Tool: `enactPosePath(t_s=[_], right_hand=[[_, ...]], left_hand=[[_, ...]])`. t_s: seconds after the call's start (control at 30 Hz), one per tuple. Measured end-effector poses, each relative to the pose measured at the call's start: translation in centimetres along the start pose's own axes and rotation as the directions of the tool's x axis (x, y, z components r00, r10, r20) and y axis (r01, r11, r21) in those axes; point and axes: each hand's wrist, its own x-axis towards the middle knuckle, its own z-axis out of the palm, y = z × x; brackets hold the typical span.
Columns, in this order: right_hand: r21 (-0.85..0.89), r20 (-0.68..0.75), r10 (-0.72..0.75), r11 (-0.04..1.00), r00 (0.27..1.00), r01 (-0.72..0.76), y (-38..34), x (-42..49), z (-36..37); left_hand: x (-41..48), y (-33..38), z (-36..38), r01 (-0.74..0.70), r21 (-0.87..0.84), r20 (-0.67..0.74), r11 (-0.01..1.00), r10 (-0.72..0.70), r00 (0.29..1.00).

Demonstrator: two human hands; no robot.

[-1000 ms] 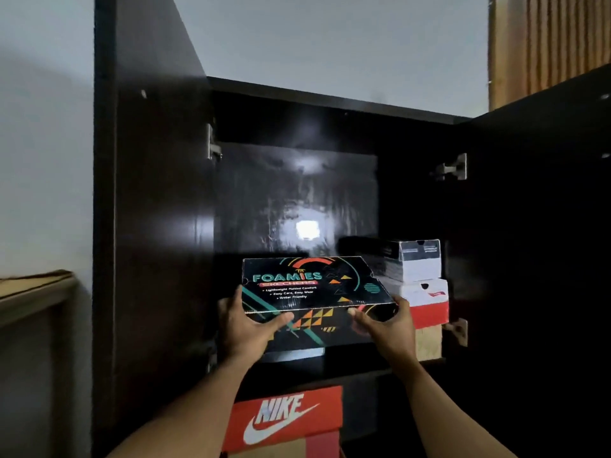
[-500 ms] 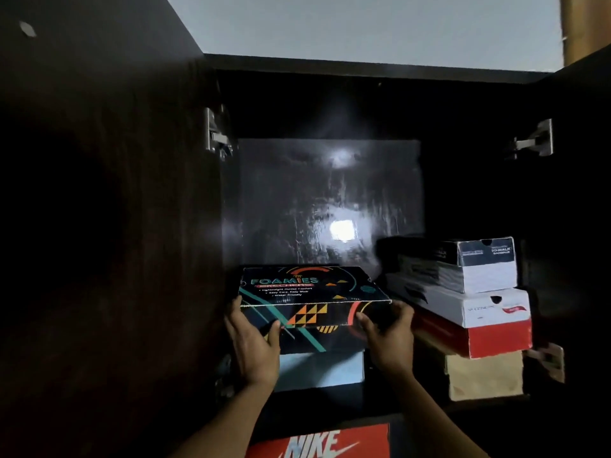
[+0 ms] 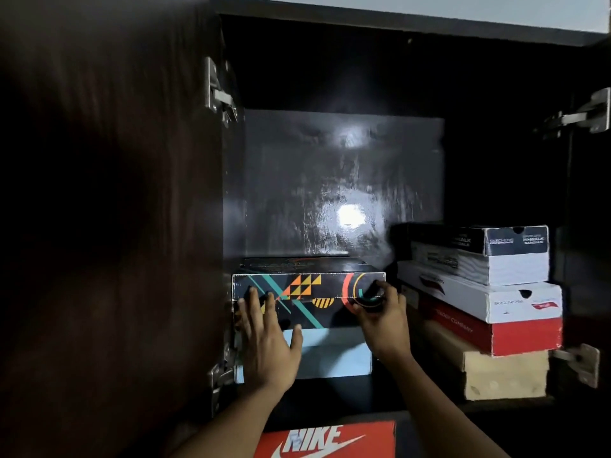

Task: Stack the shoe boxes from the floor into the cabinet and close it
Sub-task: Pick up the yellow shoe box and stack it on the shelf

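A black shoe box with a colourful geometric pattern [image 3: 307, 292] lies inside the dark cabinet [image 3: 330, 180] on top of a light blue box [image 3: 330, 353], at the left of the shelf. My left hand [image 3: 267, 335] lies flat against the front of both boxes, fingers spread. My right hand [image 3: 380, 315] has its fingers curled against the patterned box's front right corner. To the right stands a stack of several boxes: a black and white one [image 3: 479, 252] on top, then white [image 3: 486, 300], red [image 3: 496, 335] and tan [image 3: 502, 375].
Both cabinet doors stand open, the left door [image 3: 109, 209] close beside my left arm, the right one [image 3: 591, 226] at the frame edge. Metal hinges [image 3: 218, 90] stick out on both sides. A red Nike box [image 3: 325, 439] sits on the shelf below.
The patterned box has gone from tilted in both hands to lying level on the light blue box, further into the cabinet. My left hand has flattened against the fronts. The view has moved closer.
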Motion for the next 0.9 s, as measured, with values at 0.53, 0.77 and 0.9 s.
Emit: enactPosePath(t_s=[0.53,0.77,0.9], right_hand=[[-0.137,0.237,0.024,0.991,0.971,0.008,0.1,1.4,-1.0],[-0.241,0.187,0.086,0.97,0.979,-0.039,-2.2,-2.8,-7.2],[-0.353,0.129,0.167,0.929,0.978,-0.112,-2.3,-7.6,-14.0]], left_hand=[[2.0,-0.1,-0.9,0.067,0.02,0.153,0.998,-0.069,0.986],[-1.0,3.2,-3.0,0.007,0.021,0.234,1.0,-0.012,0.972],[-4.7,8.4,-3.7,-0.037,-0.085,0.361,0.996,0.065,0.93]])
